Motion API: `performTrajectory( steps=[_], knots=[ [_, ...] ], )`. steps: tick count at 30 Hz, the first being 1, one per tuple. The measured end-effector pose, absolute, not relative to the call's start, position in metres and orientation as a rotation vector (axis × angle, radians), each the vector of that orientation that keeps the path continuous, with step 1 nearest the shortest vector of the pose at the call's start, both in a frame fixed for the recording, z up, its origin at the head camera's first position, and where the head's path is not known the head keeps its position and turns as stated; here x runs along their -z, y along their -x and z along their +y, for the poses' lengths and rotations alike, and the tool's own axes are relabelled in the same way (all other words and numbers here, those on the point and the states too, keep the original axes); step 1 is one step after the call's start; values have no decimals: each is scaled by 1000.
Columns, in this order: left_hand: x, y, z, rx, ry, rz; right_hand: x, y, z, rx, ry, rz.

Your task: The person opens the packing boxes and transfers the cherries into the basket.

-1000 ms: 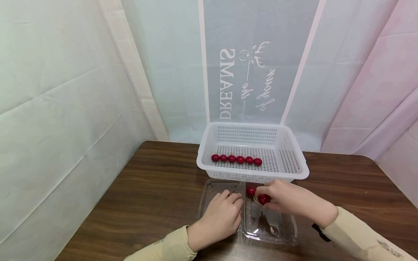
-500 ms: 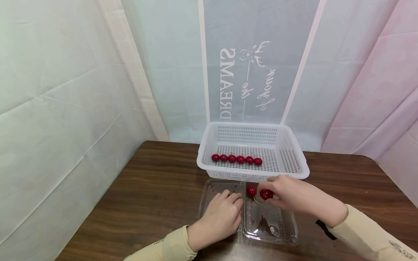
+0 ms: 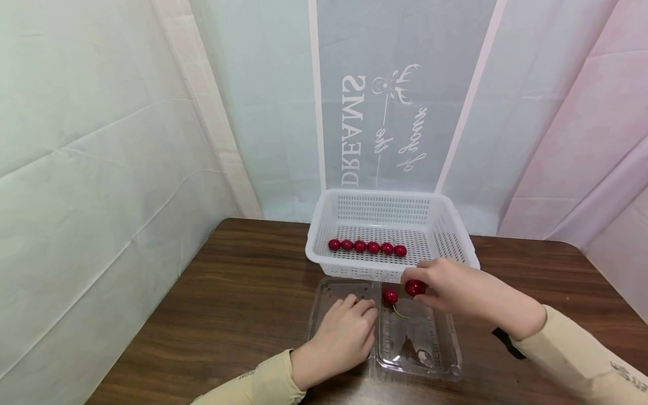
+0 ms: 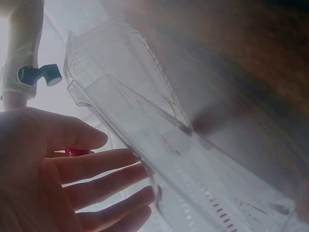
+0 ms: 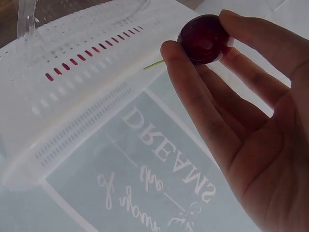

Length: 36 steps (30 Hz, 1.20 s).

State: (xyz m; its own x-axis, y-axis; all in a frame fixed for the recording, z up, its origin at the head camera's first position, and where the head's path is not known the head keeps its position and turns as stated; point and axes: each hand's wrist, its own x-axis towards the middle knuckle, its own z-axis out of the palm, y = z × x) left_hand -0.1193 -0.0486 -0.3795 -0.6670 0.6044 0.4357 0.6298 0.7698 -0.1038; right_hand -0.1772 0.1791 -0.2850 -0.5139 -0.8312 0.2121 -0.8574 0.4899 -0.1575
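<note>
1. While the left hand [image 3: 340, 337] lies flat with straight fingers on the left half of the clear clamshell box [image 3: 430, 354], head view shows the right hand [image 3: 455, 289] pinching a red cherry [image 3: 415, 288] at its fingertips, raised just near of the white basket's [image 3: 468, 264] near rim and above the far end of the box's right half.
2. Head view, cont.: second cherry [image 3: 389, 296] with green stem lies in the box's right half, just left of the held one, apart from both hands. Six cherries in a row [image 3: 367, 246] sit on the basket floor, near side. Basket stands on the brown wooden table [image 3: 233, 298], just far of the box; whether they touch cannot be told. Curtain with mirrored lettering [image 3: 354, 132] hangs behind.
3. Left wrist view: left hand [image 4: 58, 169] open, fingers [image 4: 104, 162] straight, not curled round anything, beside the clear box [image 4: 159, 140]. A red bit [image 4: 77, 152] shows behind the thumb, too small to tell which cherry. Blurred dark spot in the box, unclear. Wood table [image 4: 241, 58] upper right.
4. Right wrist view: right hand [image 5: 241, 121] grips the cherry [image 5: 203, 38] between thumb and fingertips, firm pinch. Thin green stem [image 5: 154, 65] pokes out left. White basket [image 5: 72, 92] seen from below at left, curtain lettering [image 5: 164, 159] behind.
</note>
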Motion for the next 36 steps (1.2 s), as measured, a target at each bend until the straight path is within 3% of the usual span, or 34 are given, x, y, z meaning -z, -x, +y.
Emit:
performTrajectory(
  steps=[36],
  knots=[
    [381, 122, -50, 70, 922, -2513, 283, 247, 174, -285, -1460, -2649]
  ],
)
